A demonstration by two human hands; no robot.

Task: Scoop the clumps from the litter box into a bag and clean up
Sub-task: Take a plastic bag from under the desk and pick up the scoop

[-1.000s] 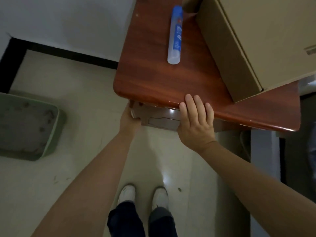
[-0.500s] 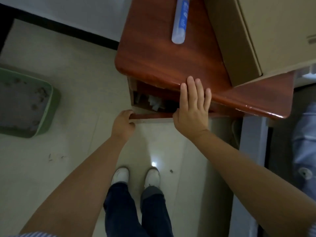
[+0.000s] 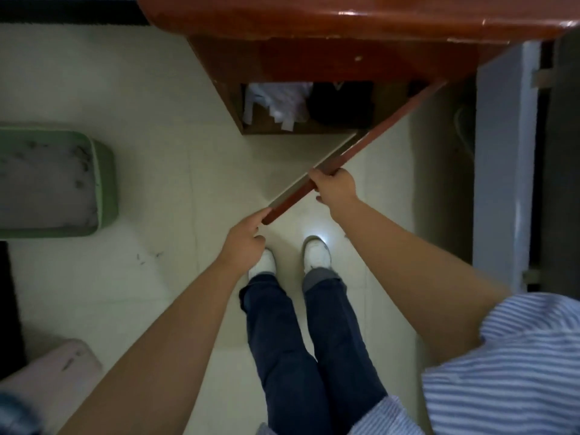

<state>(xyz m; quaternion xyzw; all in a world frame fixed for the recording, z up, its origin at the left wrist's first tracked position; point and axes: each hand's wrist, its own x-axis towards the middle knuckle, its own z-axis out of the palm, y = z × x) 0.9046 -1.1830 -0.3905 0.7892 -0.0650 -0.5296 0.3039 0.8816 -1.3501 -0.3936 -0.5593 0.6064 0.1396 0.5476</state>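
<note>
Head view: both hands grip the top edge of the cabinet door [image 3: 354, 153], which stands swung out from the wooden cabinet [image 3: 345, 58] at the upper centre of the frame. The left hand [image 3: 243, 238] is closed on the free end of the door, just below frame centre; the right hand [image 3: 335, 186] is clamped over the same edge further toward the hinge, fingers curled over the far side. The two hands are apart along the door. Holding the door wide in this way exposes the cabinet interior, where pale bundled material [image 3: 276, 102], probably bags or paper, lies beside a dark item [image 3: 342, 103]; neither can be identified with certainty. Judgement: the step in hand is fetching a bag, and scooping has not begun. The green litter box [image 3: 105, 183] sits on the floor [image 3: 175, 127] at the left edge of the frame, well apart from both hands, its grey litter showing dark clumps. A few dark specks lie on the tiles below it
</note>
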